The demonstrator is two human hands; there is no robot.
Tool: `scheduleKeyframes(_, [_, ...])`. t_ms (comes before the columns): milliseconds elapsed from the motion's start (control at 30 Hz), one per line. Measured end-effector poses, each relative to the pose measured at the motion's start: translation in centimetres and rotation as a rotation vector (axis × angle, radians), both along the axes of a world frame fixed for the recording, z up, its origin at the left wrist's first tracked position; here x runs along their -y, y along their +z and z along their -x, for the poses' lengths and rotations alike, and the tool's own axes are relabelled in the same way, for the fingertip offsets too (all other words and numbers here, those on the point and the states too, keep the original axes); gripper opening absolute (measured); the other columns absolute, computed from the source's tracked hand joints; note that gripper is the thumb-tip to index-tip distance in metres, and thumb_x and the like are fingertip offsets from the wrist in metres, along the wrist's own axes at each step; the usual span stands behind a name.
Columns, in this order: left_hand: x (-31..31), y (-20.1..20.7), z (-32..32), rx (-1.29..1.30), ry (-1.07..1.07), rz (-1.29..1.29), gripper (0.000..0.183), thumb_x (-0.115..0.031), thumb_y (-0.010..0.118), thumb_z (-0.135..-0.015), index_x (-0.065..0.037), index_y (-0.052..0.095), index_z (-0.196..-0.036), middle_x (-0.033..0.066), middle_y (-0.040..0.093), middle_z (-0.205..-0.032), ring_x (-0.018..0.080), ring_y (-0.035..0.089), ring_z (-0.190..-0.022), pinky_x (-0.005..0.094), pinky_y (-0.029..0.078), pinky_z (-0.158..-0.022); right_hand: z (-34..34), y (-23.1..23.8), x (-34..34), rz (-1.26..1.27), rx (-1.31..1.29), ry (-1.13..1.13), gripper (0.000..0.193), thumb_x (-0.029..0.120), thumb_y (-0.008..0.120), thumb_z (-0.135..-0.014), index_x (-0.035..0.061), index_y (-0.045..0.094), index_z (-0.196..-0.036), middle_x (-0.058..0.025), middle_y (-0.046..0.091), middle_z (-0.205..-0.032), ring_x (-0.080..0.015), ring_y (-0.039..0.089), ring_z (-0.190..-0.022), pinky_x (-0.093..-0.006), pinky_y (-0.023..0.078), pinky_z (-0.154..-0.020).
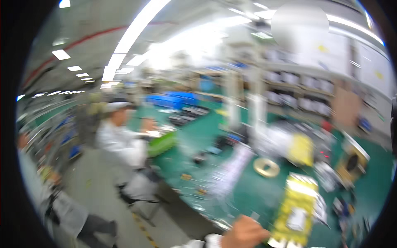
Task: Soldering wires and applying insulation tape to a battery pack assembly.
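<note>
Left hand (245, 234) was down around five o'clock in view, fingers kinda curled (way too blurry to tell if they gripped anything), yellow pack (298, 201) near its two o'clock.

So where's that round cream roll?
In the head view, the cream roll lies on the green table, right of centre, just above and left of the long yellow package.

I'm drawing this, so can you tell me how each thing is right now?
Left hand: fingers bent, grip too blurred to tell
Yellow pack: lying flat
Pale yellow ring: lying flat
Ceiling lights: lit
Small red lights: lit
Person by green bin: seated
</note>
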State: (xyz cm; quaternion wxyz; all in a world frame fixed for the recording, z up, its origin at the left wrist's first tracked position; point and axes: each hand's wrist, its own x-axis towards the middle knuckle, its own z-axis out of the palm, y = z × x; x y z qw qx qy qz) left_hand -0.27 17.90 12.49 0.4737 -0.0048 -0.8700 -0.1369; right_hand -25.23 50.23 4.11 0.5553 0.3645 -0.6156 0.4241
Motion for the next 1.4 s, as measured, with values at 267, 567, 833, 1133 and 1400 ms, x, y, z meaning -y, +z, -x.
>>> scheduleKeyframes(267, [1.4,-0.5,-0.4,0.136,0.093,-0.042,0.022,-0.010,0.084,-0.063,-0.017,0.076,-0.082,-0.0056,0.057,-0.069,0.0185,0.050,-0.068,0.0372,0.033,-0.075,-8.8,9.0,4.2,-0.342,0.389,0.586,0.025,0.005,0.069,-0.093,-0.0076,0.066,-0.115,-0.0219,0.066,-0.093,-0.0302,0.062,-0.076,-0.0410,0.050,-0.069])
scheduleKeyframes(567, [-0.7,-0.4,1.7,0.188,0.007,-0.018,0.020,-0.010,0.081,-0.064,-0.016,0.074,-0.082,-0.0059,0.056,-0.070,0.0183,0.050,-0.070,0.0375,0.033,-0.076,-10.8,8.5,4.9,-0.327,0.424,0.588,0.011,0.010,0.070,-0.090,-0.0010,0.072,-0.092,-0.0088,0.060,-0.067,-0.0257,0.055,-0.051,-0.0370,0.042,-0.049])
scheduleKeyframes(833, [-0.3,-0.6,2.4,0.209,0.028,0.013,0.019,-0.011,0.080,-0.066,-0.018,0.072,-0.081,-0.0058,0.053,-0.069,0.0185,0.049,-0.071,0.0380,0.032,-0.077,-10.6,7.9,6.4,-0.464,0.420,0.565,0.014,0.003,0.070,-0.088,-0.0037,0.071,-0.100,-0.0105,0.065,-0.073,-0.0255,0.060,-0.056,-0.0356,0.045,-0.052])
scheduleKeyframes(1133, [-0.4,-0.2,2.6,0.193,-0.001,-0.004,0.018,-0.008,0.078,-0.064,-0.014,0.071,-0.079,-0.0024,0.053,-0.069,0.0216,0.050,-0.072,0.0395,0.032,-0.076,-10.6,7.0,5.8,-0.543,0.494,0.548,0.017,0.006,0.074,-0.079,-0.0022,0.074,-0.094,-0.0079,0.067,-0.069,-0.0216,0.062,-0.053,-0.0312,0.048,-0.049])
scheduleKeyframes(1400, [-0.5,-0.3,2.9,0.203,-0.035,0.004,0.019,-0.010,0.080,-0.064,-0.015,0.072,-0.080,-0.0038,0.052,-0.068,0.0210,0.050,-0.071,0.0393,0.032,-0.075,-11.2,7.9,6.3,-0.493,0.445,0.528,0.011,0.001,0.069,-0.088,-0.0032,0.071,-0.099,-0.0108,0.066,-0.073,-0.0248,0.060,-0.057,-0.0358,0.045,-0.053])
